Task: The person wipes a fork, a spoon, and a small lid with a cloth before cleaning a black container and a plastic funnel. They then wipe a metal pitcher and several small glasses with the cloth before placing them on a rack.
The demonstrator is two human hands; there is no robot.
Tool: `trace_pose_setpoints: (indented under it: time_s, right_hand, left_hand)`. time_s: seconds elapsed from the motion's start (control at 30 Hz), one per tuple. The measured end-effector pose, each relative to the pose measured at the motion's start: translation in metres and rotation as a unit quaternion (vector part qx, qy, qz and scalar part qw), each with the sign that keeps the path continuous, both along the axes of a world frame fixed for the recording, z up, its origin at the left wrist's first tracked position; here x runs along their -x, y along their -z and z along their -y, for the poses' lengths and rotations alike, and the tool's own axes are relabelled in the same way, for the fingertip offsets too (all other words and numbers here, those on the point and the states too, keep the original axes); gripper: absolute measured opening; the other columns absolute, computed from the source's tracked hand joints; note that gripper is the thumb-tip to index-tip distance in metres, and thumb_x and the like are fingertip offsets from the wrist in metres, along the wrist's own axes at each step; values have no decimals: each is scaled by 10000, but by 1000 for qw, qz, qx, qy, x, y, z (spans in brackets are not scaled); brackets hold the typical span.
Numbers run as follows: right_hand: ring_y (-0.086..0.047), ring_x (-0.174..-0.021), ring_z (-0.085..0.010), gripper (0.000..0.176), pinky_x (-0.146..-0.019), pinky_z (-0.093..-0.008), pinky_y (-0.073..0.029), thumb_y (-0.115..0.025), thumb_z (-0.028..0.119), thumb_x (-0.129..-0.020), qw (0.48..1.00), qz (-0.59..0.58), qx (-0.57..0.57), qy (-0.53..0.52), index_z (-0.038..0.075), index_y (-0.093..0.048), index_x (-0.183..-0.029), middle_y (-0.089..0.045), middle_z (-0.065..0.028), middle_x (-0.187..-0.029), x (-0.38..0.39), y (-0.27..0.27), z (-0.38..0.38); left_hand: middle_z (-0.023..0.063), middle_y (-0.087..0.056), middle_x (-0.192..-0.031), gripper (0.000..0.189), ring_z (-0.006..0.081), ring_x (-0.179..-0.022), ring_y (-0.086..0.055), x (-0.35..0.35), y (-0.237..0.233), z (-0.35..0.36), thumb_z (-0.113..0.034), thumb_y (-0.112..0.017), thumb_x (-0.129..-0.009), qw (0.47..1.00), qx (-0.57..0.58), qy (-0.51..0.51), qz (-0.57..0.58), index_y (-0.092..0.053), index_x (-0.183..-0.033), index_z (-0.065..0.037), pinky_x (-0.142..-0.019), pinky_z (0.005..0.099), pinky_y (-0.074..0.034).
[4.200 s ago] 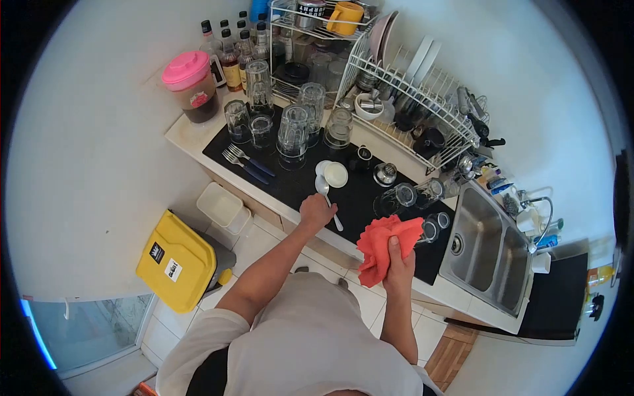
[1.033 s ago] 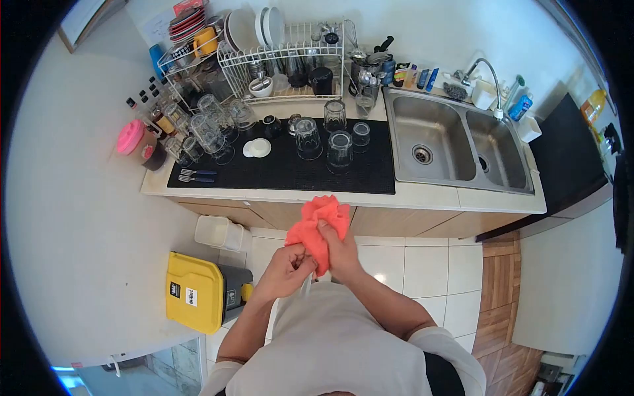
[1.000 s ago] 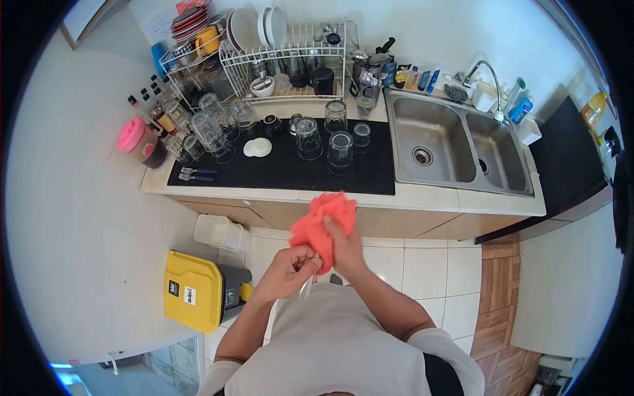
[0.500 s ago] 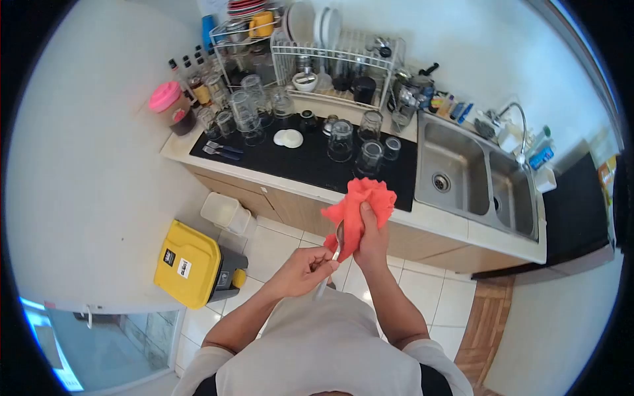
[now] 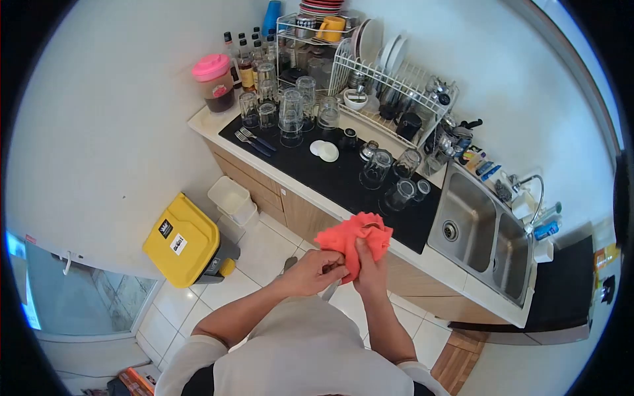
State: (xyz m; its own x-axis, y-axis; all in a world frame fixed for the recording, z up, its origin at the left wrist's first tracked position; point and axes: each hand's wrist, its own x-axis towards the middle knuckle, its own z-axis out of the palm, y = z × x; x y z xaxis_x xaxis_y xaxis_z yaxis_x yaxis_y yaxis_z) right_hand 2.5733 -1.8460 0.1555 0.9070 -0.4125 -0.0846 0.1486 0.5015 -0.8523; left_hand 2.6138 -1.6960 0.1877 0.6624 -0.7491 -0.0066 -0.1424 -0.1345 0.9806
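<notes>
In front of my body, my right hand [image 5: 370,269] is closed around a crumpled red cloth [image 5: 353,235], its thumb pressed on the front. My left hand [image 5: 309,272] pinches a metal spoon [image 5: 330,290] right beside the cloth. Only part of the spoon's handle shows below my fingers; the cloth and hands cover its bowl. On the black counter mat [image 5: 310,175] beyond are upturned glasses [image 5: 377,167], two forks [image 5: 254,142] with dark handles and two white round lids [image 5: 328,152].
A double steel sink [image 5: 467,204] is set into the counter at right. Behind the glasses stands a white dish rack [image 5: 389,82] with plates. Bottles [image 5: 246,66] and a pink-lidded jug [image 5: 214,82] fill the left corner. A yellow-lidded bin [image 5: 183,241] stands on the floor.
The camera view has turned, so the counter appears tilted and further right. The spoon's bowl, visible against the cloth before, is now covered. Both hands keep their holds.
</notes>
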Motion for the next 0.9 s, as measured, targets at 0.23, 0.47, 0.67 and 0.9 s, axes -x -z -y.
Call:
trace_pose_setpoints:
  time_s: [0.23,0.47,0.67,0.9]
  right_hand:
    - [-573,-1028,-186,333,-878,-349,-500,-537,138,-952,993,43,-23,108,39,-440,-1255,-556,-85,-1166,-58,-24,21]
    - [-561,-1051,-171,365,-887,-335,-484,-550,168,-951,998,8,52,45,31,-429,-1267,-544,-83,-1191,-123,-33,-21]
    - [-594,-854,-118,224,-778,-278,-475,-584,198,-934,954,-31,298,10,6,-593,-1050,-648,-66,-943,-188,1,-38]
    - [-600,-693,-100,243,-646,-274,-491,-616,224,-915,932,-127,297,-165,-15,-622,-955,-659,-43,-768,-237,12,-74]
  left_hand:
    - [47,-618,-676,152,77,-576,-537,-39,14,-20,-145,-627,-894,998,-23,55,-5,-606,-826,-11,-530,248,-426]
    - [24,-608,-667,142,66,-573,-525,-119,24,-19,-123,-625,-895,993,111,-44,9,-607,-825,-1,-525,246,-430]
    - [14,-604,-689,134,43,-583,-522,-202,39,-51,-121,-603,-911,991,92,-89,-36,-608,-862,3,-512,219,-423]
    - [-9,-609,-720,210,38,-567,-479,-278,59,-92,-227,-612,-922,944,161,-220,-183,-657,-965,-26,-500,191,-382]
